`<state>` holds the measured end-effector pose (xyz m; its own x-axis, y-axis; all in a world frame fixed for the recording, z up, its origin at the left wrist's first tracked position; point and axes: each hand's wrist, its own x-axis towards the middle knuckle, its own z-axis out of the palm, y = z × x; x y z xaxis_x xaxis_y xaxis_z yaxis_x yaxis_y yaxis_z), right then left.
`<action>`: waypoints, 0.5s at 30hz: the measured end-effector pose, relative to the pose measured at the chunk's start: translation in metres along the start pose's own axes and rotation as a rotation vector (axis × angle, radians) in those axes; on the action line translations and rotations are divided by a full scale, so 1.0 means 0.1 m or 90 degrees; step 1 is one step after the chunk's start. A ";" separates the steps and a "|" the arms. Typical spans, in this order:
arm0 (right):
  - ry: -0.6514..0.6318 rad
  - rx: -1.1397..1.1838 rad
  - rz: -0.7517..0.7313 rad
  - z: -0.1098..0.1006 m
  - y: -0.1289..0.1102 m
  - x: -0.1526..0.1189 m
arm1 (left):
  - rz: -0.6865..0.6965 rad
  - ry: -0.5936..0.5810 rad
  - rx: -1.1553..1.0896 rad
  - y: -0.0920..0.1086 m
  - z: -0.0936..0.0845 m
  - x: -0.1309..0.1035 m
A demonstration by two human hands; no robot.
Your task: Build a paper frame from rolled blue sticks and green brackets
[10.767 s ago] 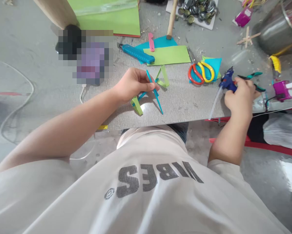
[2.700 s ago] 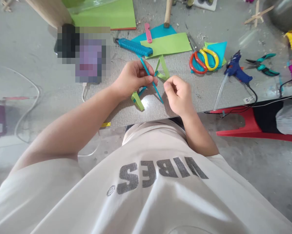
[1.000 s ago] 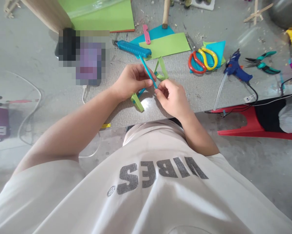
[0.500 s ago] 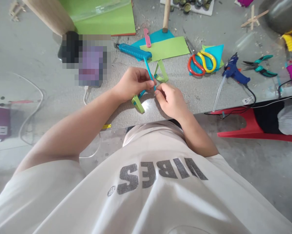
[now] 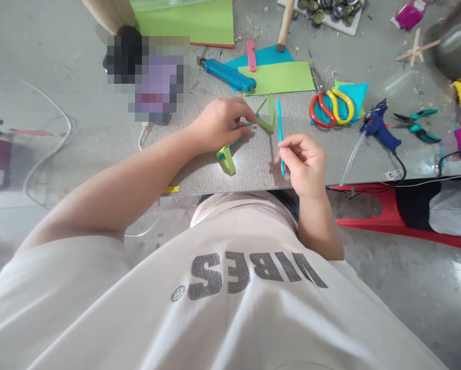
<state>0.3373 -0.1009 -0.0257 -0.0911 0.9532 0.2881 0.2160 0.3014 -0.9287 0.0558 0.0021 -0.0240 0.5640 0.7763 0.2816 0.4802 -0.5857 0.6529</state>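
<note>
My right hand (image 5: 304, 160) pinches a narrow blue paper strip (image 5: 280, 121) near its lower end, so that it stands out away from me. Left of it, my left hand (image 5: 228, 122) has its thumb and fingertips closed on a folded paper piece. That piece has a green triangular loop (image 5: 269, 115) past the fingertips and a second green loop (image 5: 226, 160) below the palm. Bits of blue paper show between the loops; the hand hides the middle.
Beyond my hands lie a blue cutter (image 5: 230, 75), green paper (image 5: 284, 77) and a pink folding knife (image 5: 251, 56). Scissors (image 5: 332, 108), a glue gun (image 5: 380, 126) and pliers (image 5: 419, 126) lie on the right. A blurred-out phone (image 5: 155, 85) is on the left.
My right hand has moved right, carrying the blue strip away from my left hand. The left hand stays by the green loops. The view has shifted slightly.
</note>
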 end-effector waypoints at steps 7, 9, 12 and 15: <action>-0.154 -0.018 -0.042 -0.16 -0.47 -0.53 | 0.019 -0.049 0.190 -0.06 0.08 0.01; -0.192 -0.137 -0.121 -0.18 -0.50 -0.60 | -0.003 -0.009 0.189 -0.06 0.14 0.00; -0.225 -0.254 -0.233 -0.21 -0.41 -0.57 | -0.013 0.023 0.179 -0.05 0.19 -0.01; -0.207 -0.325 -0.272 -0.19 -0.24 -0.40 | -0.019 -0.004 0.197 -0.04 0.18 -0.02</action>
<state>0.3543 -0.1455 -0.0104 -0.5349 0.7193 0.4433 0.5150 0.6935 -0.5039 0.0646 -0.0011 -0.0395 0.5497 0.7936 0.2609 0.6782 -0.6063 0.4152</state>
